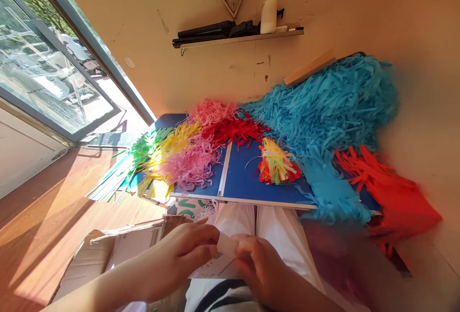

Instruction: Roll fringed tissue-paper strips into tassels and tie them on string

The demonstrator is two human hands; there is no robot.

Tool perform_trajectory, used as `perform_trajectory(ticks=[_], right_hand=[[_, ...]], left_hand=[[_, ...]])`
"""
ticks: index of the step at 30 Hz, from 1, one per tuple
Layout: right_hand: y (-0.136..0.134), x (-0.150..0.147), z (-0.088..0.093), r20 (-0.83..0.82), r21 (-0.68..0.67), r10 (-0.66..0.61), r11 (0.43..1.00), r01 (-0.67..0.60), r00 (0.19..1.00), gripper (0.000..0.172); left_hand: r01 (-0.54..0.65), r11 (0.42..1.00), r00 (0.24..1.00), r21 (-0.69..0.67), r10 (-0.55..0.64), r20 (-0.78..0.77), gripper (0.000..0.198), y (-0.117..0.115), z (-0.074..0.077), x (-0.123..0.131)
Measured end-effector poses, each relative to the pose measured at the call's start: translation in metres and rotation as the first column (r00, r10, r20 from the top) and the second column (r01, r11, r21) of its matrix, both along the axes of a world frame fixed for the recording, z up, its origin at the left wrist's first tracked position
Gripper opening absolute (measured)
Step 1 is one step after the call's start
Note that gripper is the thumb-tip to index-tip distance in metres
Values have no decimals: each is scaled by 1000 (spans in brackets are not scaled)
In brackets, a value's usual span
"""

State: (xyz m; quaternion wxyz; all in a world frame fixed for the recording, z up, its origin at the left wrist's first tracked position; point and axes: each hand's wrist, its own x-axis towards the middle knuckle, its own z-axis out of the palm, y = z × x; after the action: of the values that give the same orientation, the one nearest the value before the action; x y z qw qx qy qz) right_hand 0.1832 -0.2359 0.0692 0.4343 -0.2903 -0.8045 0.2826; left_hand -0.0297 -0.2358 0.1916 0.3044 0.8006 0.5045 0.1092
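Note:
A pale flat sheet or thin bag (pixel 223 253) lies between my hands above my lap; its exact kind is unclear. My right hand (pixel 257 260) is closed on its right side, fingers curled and thumb pressed against it. My left hand (pixel 192 245) grips the left side, with fingers bent over it and the thumb beneath. On the blue folding table (pixel 239 170) in front, a small multicoloured tassel bundle (pixel 276 161) stands fanned out, touched by neither hand.
Fringed paper strips in green (pixel 149 145), yellow (pixel 179 139), pink (pixel 194 161), red (pixel 233 132) and blue (pixel 330 103) cover much of the table. Orange-red strips (pixel 391 192) hang off its right end. An opened cardboard box (pixel 86 259) stands at left. A wall shelf (pixel 240 39) holds a white bottle (pixel 269 12).

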Motion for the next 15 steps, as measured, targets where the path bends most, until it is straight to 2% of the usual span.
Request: perform_trajectory(ticks=[3,9,12,15], right_hand=[[-1,-2,-2,5,86,-98,992,97,995,23],[-4,-5,-6,14,189,-200,963,194,980,20],[-6,-3,-9,6,188,-193,964,189,981,19],[-8,1,-12,4,109,-158,982,156,987,16]], left_hand=[[5,998,999,-67,-2,35,32,-2,0,4],[-8,990,995,-140,22,101,39,3,1,11],[-22,985,994,-172,40,99,45,8,2,11],[-32,975,992,-220,58,115,53,11,6,10]])
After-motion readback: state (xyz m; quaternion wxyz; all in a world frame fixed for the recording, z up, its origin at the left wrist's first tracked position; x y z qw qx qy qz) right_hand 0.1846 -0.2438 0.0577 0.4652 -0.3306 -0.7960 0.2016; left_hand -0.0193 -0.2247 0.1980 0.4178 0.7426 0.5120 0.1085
